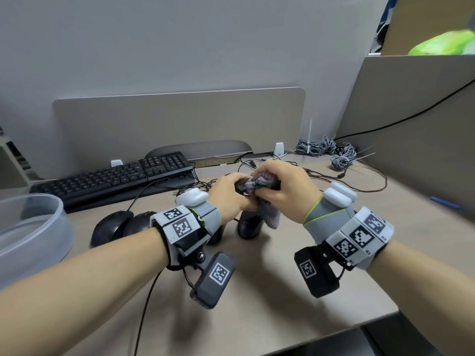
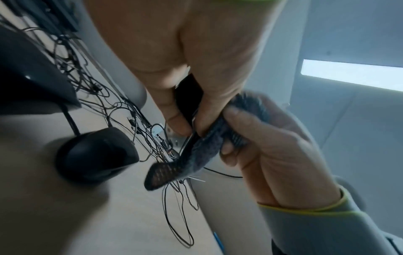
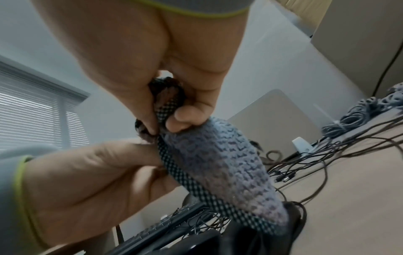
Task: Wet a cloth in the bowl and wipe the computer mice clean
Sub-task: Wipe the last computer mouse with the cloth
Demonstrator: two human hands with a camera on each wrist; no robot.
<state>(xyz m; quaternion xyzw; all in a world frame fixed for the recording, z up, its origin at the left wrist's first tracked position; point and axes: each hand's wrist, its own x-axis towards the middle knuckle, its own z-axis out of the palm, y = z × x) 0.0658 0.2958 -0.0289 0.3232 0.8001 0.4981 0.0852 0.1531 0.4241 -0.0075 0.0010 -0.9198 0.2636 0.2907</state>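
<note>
Office cubicle — desk (image 1: 295, 299), partition panels (image 1: 180, 119), keyboard (image 1: 113, 176), cables (image 1: 323, 147)

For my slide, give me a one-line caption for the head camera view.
Left hand holds a black mouse above the desk while the right hand wipes it with a cloth.

Desk (image 1: 295, 304) near edge lies open; mice (image 1: 113, 224), cables (image 1: 321, 173) crowd the middle.
</note>
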